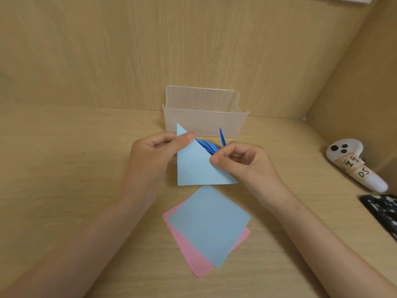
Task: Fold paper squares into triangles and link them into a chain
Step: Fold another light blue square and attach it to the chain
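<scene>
As both hover, L grip (154, 152) pinches triangle (193, 168) tip, R grip (247, 162) pinches edge.

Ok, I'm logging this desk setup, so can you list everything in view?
triangle: one, light blue, held in both hands
folded pieces: several, dark blue, behind the triangle
square sheet: one, light blue, flat on the pink paper
pink paper: count unclear, pink, near desk edge
box: one, clear, at the back
controller: one, white, right
phone: one, black patterned, right edge
desk: one, light wood
left hand: pinches the triangle's top corner
right hand: pinches its slanted edge
</scene>
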### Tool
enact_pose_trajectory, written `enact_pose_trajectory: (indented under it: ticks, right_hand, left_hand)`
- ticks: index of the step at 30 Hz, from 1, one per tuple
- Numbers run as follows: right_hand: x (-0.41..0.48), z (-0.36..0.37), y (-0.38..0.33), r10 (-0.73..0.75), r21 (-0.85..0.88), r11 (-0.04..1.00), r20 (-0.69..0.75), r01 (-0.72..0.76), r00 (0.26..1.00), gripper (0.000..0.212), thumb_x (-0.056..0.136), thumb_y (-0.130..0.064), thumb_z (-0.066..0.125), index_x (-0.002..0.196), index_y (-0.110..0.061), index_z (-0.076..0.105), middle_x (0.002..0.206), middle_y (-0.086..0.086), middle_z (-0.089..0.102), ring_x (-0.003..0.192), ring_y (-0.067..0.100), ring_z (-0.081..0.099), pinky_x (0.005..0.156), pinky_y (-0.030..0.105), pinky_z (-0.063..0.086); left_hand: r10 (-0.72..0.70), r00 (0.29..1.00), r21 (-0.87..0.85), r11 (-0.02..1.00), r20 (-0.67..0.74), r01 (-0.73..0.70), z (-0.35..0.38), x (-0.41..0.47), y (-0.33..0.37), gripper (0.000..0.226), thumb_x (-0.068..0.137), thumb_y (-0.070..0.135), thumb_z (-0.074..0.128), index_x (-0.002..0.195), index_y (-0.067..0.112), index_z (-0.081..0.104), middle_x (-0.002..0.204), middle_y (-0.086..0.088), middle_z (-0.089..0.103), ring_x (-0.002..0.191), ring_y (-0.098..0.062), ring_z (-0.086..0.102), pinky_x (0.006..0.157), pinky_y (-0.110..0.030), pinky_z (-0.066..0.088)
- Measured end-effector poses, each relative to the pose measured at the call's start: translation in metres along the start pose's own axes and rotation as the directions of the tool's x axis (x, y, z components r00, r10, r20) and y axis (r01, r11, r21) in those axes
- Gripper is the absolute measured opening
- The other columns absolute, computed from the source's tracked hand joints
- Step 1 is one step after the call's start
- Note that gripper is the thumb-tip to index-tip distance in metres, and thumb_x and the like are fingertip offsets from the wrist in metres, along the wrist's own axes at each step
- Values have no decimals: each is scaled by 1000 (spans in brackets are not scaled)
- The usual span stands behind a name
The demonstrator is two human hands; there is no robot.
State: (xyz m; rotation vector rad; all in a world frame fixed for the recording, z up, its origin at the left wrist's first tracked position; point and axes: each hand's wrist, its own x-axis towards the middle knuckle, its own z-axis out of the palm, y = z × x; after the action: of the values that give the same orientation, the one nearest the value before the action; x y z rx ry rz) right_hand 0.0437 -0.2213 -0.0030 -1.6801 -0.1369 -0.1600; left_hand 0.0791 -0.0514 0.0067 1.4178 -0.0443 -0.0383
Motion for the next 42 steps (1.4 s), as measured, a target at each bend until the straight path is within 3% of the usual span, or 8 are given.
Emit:
enact_pose_trajectory:
  ticks: [7, 10, 14, 17, 23, 28, 35, 42]
  right_hand:
    - [1, 0, 1, 40, -35, 999, 14, -39, 999, 12, 80, -4, 71, 71, -11, 68, 72, 0, 67, 71, 11, 59, 69, 20, 45]
    - [1, -2, 1, 62, 10, 998, -33, -62, 998, 10, 80, -3, 70, 72, -8, 68, 70, 0, 68, 68, 10, 61, 66, 18, 47]
    - [2, 0, 2, 85, 96, 992, -82, -77, 993, 7, 81, -4, 69, 75, -7, 69, 69, 0, 70, 63, 8, 64, 61, 16, 48]
    - [2, 2, 4, 74, 99, 993, -93, -64, 993, 7, 84, -6, 67, 79, -10, 69, 66, 2, 67, 57, 9, 61, 55, 19, 48]
    - [4, -6, 5, -126, -3, 992, 17, 126, 992, 21, 93, -1, 52, 100, -12, 69, 77, 9, 65, 68, 22, 55, 63, 22, 46]
    - [6, -12, 6, -201, -81, 974, 130, 213, 971, 22, 76, 1, 66, 91, -13, 72, 98, 0, 63, 84, 16, 56, 72, 19, 44]
    - [5, -8, 3, -75, 68, 995, 26, 73, 997, 7, 73, -15, 71, 73, -8, 69, 69, 0, 69, 61, 15, 59, 61, 20, 48]
    - [7, -5, 5, 23, 132, 991, -27, -19, 999, 16, 70, -14, 70, 82, -5, 67, 72, 9, 69, 63, 19, 64, 59, 25, 53]
  left_hand:
    - [29, 994, -109, 993, -105, -40, -12, 10, 3, 6, 84, 22, 68, 81, 18, 72, 82, 6, 71, 86, -7, 65, 87, -27, 51]
    - [49, 982, -137, 988, -183, -74, -25, 19, 8, 6, 86, 25, 66, 83, 22, 70, 83, 10, 69, 87, -1, 65, 82, -23, 51]
    - [21, 1000, -34, 999, -9, -21, -10, 10, 3, 15, 86, 29, 65, 98, 22, 70, 90, 8, 74, 89, -5, 70, 78, -25, 55]
    - [-72, 987, 61, 996, 144, 63, 0, 1, 1, 25, 85, 20, 67, 109, 22, 65, 86, 0, 76, 74, -9, 72, 65, -20, 57]
    - [-41, 981, 142, 990, 191, 14, -4, 4, -1, 22, 85, 13, 66, 107, 18, 66, 78, 1, 75, 55, -4, 62, 45, -16, 46]
    - [-76, 957, 180, 983, 279, 26, -5, 5, -2, 24, 85, 15, 65, 109, 18, 66, 83, 1, 76, 56, -2, 62, 43, -15, 42]
    - [-71, 920, 148, 989, 386, 14, 1, -1, -2, 16, 88, 11, 61, 99, 23, 65, 87, -4, 76, 74, -11, 72, 53, -16, 50]
    - [-9, 927, 158, 986, 376, -55, 5, -2, -5, 24, 90, 0, 55, 99, 20, 67, 83, -12, 75, 72, -16, 72, 55, -20, 53]
